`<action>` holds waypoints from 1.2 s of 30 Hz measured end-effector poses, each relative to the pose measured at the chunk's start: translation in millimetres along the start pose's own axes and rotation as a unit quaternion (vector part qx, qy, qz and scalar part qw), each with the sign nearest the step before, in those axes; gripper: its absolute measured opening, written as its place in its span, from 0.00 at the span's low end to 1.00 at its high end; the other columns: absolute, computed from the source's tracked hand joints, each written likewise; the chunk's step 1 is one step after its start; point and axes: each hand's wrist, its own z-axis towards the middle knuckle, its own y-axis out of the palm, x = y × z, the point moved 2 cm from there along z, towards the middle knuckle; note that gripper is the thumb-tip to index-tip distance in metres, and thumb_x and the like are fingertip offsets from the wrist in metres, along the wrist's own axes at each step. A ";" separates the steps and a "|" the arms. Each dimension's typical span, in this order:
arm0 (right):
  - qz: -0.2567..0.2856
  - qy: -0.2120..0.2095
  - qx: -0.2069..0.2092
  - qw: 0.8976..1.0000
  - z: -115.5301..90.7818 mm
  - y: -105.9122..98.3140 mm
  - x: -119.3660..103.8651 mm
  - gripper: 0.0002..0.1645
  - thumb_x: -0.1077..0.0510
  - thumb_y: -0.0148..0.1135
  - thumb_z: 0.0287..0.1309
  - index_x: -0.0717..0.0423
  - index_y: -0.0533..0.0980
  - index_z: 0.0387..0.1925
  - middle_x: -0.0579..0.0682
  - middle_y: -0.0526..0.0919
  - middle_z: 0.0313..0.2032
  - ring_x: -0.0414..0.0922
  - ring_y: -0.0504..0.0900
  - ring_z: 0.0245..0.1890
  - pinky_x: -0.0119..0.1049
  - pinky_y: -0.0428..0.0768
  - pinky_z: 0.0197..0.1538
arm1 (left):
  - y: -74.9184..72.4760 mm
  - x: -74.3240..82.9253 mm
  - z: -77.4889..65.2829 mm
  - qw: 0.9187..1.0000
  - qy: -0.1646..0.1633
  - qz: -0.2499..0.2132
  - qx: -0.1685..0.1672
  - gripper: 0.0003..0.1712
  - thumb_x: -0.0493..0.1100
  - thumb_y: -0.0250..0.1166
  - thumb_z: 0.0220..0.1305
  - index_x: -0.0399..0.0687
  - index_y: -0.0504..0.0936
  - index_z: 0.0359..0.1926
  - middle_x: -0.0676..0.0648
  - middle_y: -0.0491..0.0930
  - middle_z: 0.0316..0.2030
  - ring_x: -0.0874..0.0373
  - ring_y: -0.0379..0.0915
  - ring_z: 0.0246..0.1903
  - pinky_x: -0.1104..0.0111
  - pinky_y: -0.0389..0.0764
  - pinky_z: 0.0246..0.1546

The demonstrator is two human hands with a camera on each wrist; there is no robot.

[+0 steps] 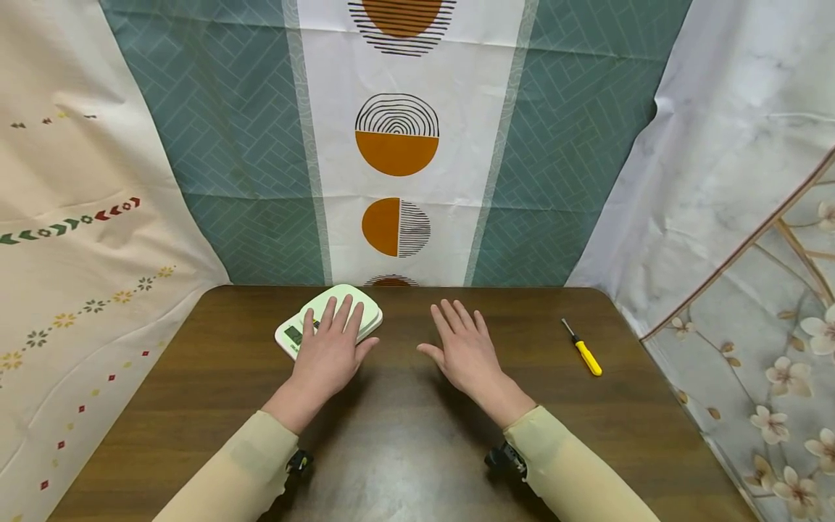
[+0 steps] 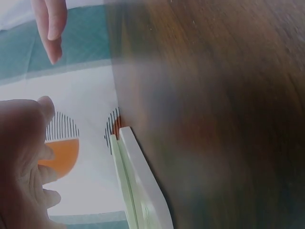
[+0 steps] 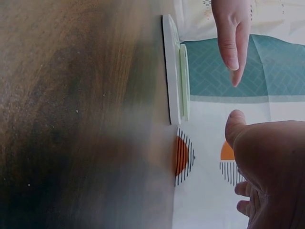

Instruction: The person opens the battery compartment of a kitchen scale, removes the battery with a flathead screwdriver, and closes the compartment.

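- Here's my white scale (image 1: 320,308), flat on the table (image 1: 404,435), display (image 1: 293,334) nearest me, presumably for reading.
- My left hand (image 1: 329,355) hovers above it, fingers spread, gripping nothing.
- My right hand (image 1: 466,351): raised, fingers apart, empty.
- Rightmost, the yellow screwdriver (image 1: 583,351), handle nearest me, probably for easy grasping.

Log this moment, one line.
left hand: empty, above scale | right hand: empty, above table | yellow-handled screwdriver: on table, untouched

Teal-and-white patterned cloth (image 1: 398,187) behind a brown wooden table (image 1: 398,435)
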 end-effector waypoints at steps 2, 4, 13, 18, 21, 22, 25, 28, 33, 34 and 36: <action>0.000 0.002 -0.002 1.000 0.6 0.4 -0.6 0.50 0.30 0.58 0.79 0.54 0.61 0.87 0.58 0.62 0.84 0.59 0.57 0.85 0.66 0.55 0.82 | 0.0 -1.5 0.2 1.000 0.000 0.000 -0.001 0.44 0.64 0.63 0.82 0.41 0.68 0.83 0.35 0.62 0.83 0.32 0.54 0.82 0.28 0.54 0.76; 0.003 0.004 -0.005 1.000 1.4 0.7 -1.4 0.50 0.30 0.58 0.79 0.53 0.61 0.87 0.58 0.61 0.85 0.59 0.56 0.86 0.66 0.54 0.83 | -0.2 -3.3 0.4 1.000 -0.003 -0.002 -0.004 0.44 0.64 0.62 0.82 0.41 0.68 0.83 0.35 0.61 0.83 0.32 0.53 0.83 0.28 0.53 0.77; -0.002 0.000 -0.015 1.000 4.3 2.7 -4.1 0.50 0.30 0.57 0.80 0.53 0.60 0.87 0.59 0.61 0.85 0.59 0.56 0.86 0.66 0.54 0.83 | 0.4 -13.7 -1.3 1.000 -0.004 -0.002 0.017 0.42 0.61 0.65 0.81 0.39 0.70 0.81 0.33 0.64 0.81 0.30 0.57 0.81 0.27 0.56 0.75; -0.006 0.001 -0.026 1.000 6.9 6.6 -4.6 0.50 0.29 0.55 0.80 0.53 0.59 0.88 0.57 0.60 0.85 0.58 0.55 0.86 0.65 0.54 0.83 | 2.0 -18.5 -1.4 1.000 -0.009 -0.006 0.020 0.40 0.60 0.65 0.82 0.39 0.71 0.81 0.33 0.66 0.81 0.30 0.59 0.80 0.27 0.56 0.75; -0.007 -0.001 -0.027 1.000 8.8 7.2 -6.5 0.50 0.29 0.55 0.80 0.53 0.60 0.88 0.57 0.60 0.85 0.58 0.55 0.86 0.65 0.54 0.83 | 3.4 -21.6 -1.2 1.000 -0.014 -0.006 0.015 0.40 0.60 0.64 0.82 0.38 0.71 0.81 0.33 0.66 0.81 0.30 0.58 0.80 0.27 0.56 0.75; -0.007 -0.002 -0.027 1.000 9.4 7.5 -7.3 0.50 0.29 0.55 0.80 0.53 0.60 0.88 0.57 0.60 0.85 0.58 0.55 0.86 0.65 0.54 0.83 | 3.7 -22.5 -1.2 1.000 -0.015 -0.005 0.015 0.40 0.60 0.64 0.82 0.38 0.71 0.81 0.33 0.66 0.81 0.30 0.58 0.80 0.27 0.56 0.75; -0.009 -0.006 -0.026 1.000 10.9 9.6 -9.8 0.50 0.29 0.55 0.80 0.53 0.60 0.87 0.58 0.61 0.85 0.58 0.56 0.86 0.66 0.55 0.82 | 4.7 -25.7 -1.3 1.000 -0.017 -0.003 0.011 0.40 0.60 0.63 0.82 0.37 0.71 0.81 0.32 0.66 0.80 0.29 0.59 0.80 0.27 0.57 0.74; -0.011 -0.011 -0.026 1.000 12.8 13.5 -12.0 0.50 0.29 0.55 0.80 0.52 0.60 0.87 0.57 0.62 0.85 0.58 0.56 0.86 0.65 0.55 0.82 | 6.1 -28.8 -0.9 1.000 -0.021 -0.005 0.005 0.41 0.60 0.62 0.83 0.37 0.70 0.81 0.32 0.66 0.80 0.30 0.58 0.80 0.27 0.56 0.75; -0.009 -0.012 -0.029 0.999 15.3 19.5 -16.2 0.50 0.29 0.55 0.80 0.52 0.61 0.87 0.57 0.62 0.84 0.58 0.57 0.85 0.65 0.55 0.83 | 10.6 -35.0 0.1 1.000 -0.027 -0.010 -0.006 0.41 0.60 0.61 0.84 0.37 0.68 0.82 0.31 0.64 0.81 0.29 0.56 0.81 0.27 0.55 0.75; -0.008 -0.013 -0.030 0.999 15.3 20.6 -17.1 0.50 0.29 0.56 0.80 0.52 0.61 0.87 0.58 0.62 0.84 0.58 0.58 0.85 0.65 0.56 0.82 | 11.3 -36.2 0.0 1.000 -0.028 -0.010 -0.007 0.41 0.60 0.61 0.84 0.37 0.68 0.82 0.31 0.64 0.81 0.29 0.56 0.81 0.27 0.55 0.75; -0.005 -0.011 -0.036 0.999 15.2 21.8 -19.7 0.49 0.29 0.56 0.80 0.52 0.61 0.87 0.57 0.62 0.84 0.58 0.58 0.85 0.65 0.55 0.83 | 12.4 -38.6 -0.3 0.999 -0.031 -0.008 -0.008 0.41 0.60 0.61 0.84 0.37 0.68 0.82 0.31 0.65 0.81 0.29 0.56 0.81 0.27 0.56 0.75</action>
